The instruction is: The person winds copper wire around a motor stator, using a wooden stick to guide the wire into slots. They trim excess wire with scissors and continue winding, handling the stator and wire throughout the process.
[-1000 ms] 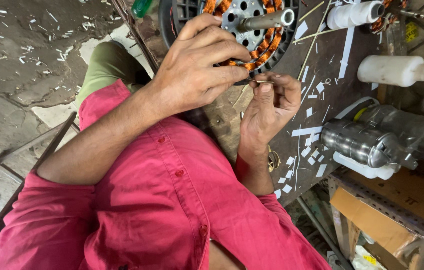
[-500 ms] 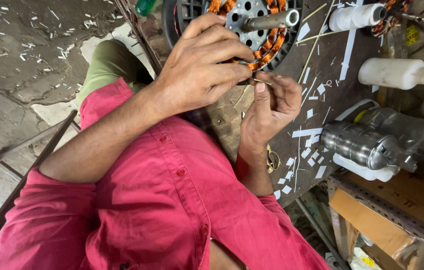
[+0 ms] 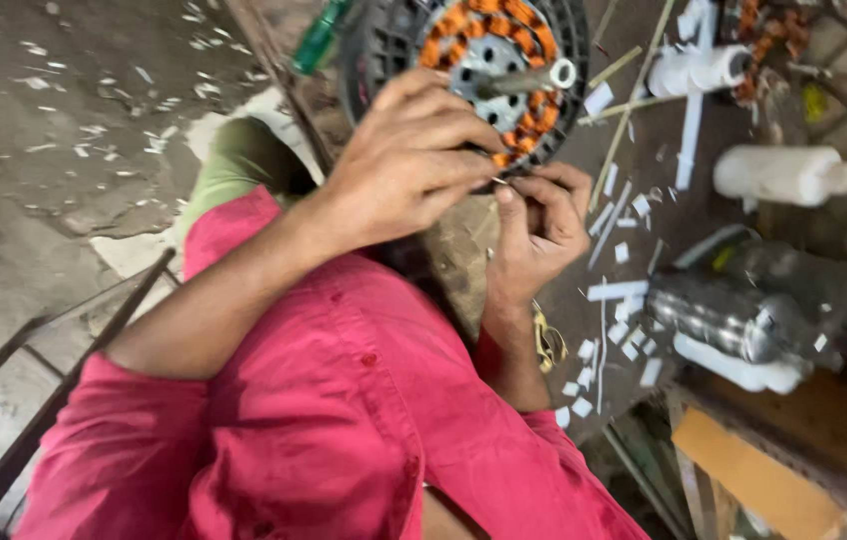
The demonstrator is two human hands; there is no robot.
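— Pinching something thin between the fingertips of both hands, right at the lower rim of the motor stator [image 3: 489,60]. Left hand [image 3: 404,165] draped over that rim, fingers curled down; right hand [image 3: 539,225] just below it, thumb and forefinger pressed together against the left fingertips.

— Holding what, exactly?

— Too small and blurred to name; looks like a fine wire or a narrow slip. Hands together, touching, closed on that bit.

— And the stator itself?

— Directly above the hands, lying flat, steel shaft [image 3: 524,80] pointing right. Copper windings [image 3: 534,40] already seated all round the ring, so most of the coil work looks done; probably only finishing at the lower edge left.

— Anything further out?

— Right of the hands, white paper strips [image 3: 616,290] scattered over the dark bench [image 3: 664,240]. Beyond those, a shiny metal cylinder [image 3: 714,315] and white rolls [image 3: 784,172]. Up and left, a green-handled tool [image 3: 319,38].
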